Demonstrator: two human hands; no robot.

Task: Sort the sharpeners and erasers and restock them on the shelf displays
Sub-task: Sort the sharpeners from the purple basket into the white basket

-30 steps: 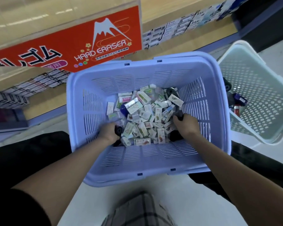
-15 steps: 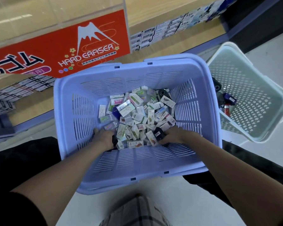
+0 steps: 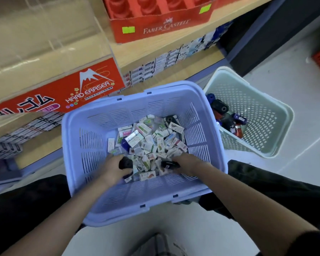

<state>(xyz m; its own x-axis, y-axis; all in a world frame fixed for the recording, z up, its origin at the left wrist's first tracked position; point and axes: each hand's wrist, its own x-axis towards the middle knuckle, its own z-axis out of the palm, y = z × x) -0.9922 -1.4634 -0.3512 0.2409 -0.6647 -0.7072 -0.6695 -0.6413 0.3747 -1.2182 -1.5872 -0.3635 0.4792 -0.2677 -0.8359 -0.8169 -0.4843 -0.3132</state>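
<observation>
A lilac basket [image 3: 92, 137] sits in front of me on the floor, holding a heap of several small boxed erasers [image 3: 150, 139] mixed with dark sharpeners. My left hand [image 3: 115, 168] is down in the heap and grips a black sharpener [image 3: 125, 162]. My right hand [image 3: 187, 163] is at the heap's near right and holds another black sharpener [image 3: 169, 165]. One more dark sharpener [image 3: 169, 119] lies at the far side of the heap.
A pale green basket [image 3: 266, 111] on the right holds several dark sharpeners [image 3: 224, 111]. The shelf ahead carries a red "Hard Eraser" display [image 3: 59, 93], a red Faber-Castell box [image 3: 161, 24], a clear acrylic bin [image 3: 41, 34] and rows of boxed stock [image 3: 166, 60].
My view tilted up, showing more of the shelf. Both hands stayed in the heap; each now has a black sharpener more plainly in its fingers.
</observation>
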